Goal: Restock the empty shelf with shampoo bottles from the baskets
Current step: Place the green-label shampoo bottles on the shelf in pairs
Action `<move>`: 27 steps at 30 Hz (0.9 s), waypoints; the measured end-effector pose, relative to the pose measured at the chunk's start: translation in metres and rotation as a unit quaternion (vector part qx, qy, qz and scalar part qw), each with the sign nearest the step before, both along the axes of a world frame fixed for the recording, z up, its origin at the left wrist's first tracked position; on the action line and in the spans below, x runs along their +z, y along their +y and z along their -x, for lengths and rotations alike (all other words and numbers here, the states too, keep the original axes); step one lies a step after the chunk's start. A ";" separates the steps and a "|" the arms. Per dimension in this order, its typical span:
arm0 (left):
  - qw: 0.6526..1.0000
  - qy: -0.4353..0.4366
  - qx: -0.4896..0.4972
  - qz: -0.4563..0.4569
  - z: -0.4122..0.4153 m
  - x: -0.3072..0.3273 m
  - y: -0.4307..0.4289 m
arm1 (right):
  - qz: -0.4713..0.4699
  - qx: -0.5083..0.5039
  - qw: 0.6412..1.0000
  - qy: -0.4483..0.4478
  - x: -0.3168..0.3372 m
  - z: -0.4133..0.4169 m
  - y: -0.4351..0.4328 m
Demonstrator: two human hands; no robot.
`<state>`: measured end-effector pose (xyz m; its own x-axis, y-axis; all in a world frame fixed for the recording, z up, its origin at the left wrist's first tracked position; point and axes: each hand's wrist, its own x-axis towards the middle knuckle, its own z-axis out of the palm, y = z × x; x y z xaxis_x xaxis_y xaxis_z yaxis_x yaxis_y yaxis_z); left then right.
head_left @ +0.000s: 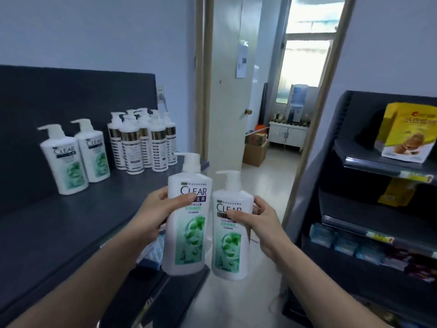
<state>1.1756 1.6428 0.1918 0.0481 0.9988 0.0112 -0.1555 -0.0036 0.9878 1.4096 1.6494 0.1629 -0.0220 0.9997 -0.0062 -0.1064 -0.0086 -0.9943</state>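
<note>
Each hand grips one white pump bottle of shampoo, held upright near the middle of the view. The left hand (157, 210) is wrapped round the taller-looking bottle (186, 216), and the right hand (256, 223) clasps the second bottle (230, 235) just beside it. At ten o'clock, on the dark shelf (59, 223), stand two matching bottles (75, 157), with a cluster of gold-banded bottles (144, 140) to their right.
</note>
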 end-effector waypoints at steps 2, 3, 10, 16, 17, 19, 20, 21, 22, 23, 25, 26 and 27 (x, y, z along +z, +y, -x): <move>1.000 0.007 0.025 -0.015 0.021 0.008 0.012 | -0.012 0.018 1.000 0.004 0.006 0.023 0.024; 0.999 0.012 0.037 -0.022 0.032 0.012 0.017 | -0.019 0.028 0.999 0.003 0.009 0.034 0.035; 0.990 0.040 0.127 -0.053 0.104 0.023 0.050 | -0.045 0.107 0.993 0.028 0.032 0.110 0.101; 0.977 0.071 0.187 -0.068 0.151 0.031 0.073 | -0.073 0.192 0.978 0.026 0.048 0.169 0.158; 0.975 0.074 0.198 -0.071 0.156 0.032 0.077 | -0.073 0.204 0.976 0.027 0.048 0.178 0.169; 0.969 0.075 0.224 -0.071 0.169 0.032 0.087 | -0.074 0.232 0.970 0.023 0.050 0.195 0.192; 0.966 0.074 0.236 -0.070 0.175 0.031 0.092 | -0.075 0.248 0.966 0.018 0.050 0.205 0.204; 0.963 0.075 0.249 -0.070 0.182 0.029 0.097 | -0.076 0.264 0.961 0.015 0.049 0.214 0.215; 0.959 0.080 0.264 -0.069 0.188 0.028 0.102 | -0.075 0.281 0.957 0.014 0.048 0.224 0.227; 0.954 0.086 0.279 -0.068 0.195 0.027 0.107 | -0.071 0.295 0.953 0.013 0.047 0.234 0.239; 0.945 0.088 0.306 -0.069 0.208 0.024 0.117 | -0.062 0.322 0.945 0.016 0.045 0.254 0.260; 0.941 0.088 0.318 -0.069 0.214 0.022 0.122 | -0.060 0.334 0.940 0.017 0.044 0.264 0.270; 0.938 0.088 0.330 -0.067 0.219 0.021 0.126 | -0.058 0.347 0.936 0.019 0.043 0.273 0.278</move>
<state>0.9565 1.7690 0.2125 -0.5667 0.8020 0.1888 0.0892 -0.1681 0.9817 1.1367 1.9272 0.2060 -0.6650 0.7378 0.1162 -0.1514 0.0192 -0.9883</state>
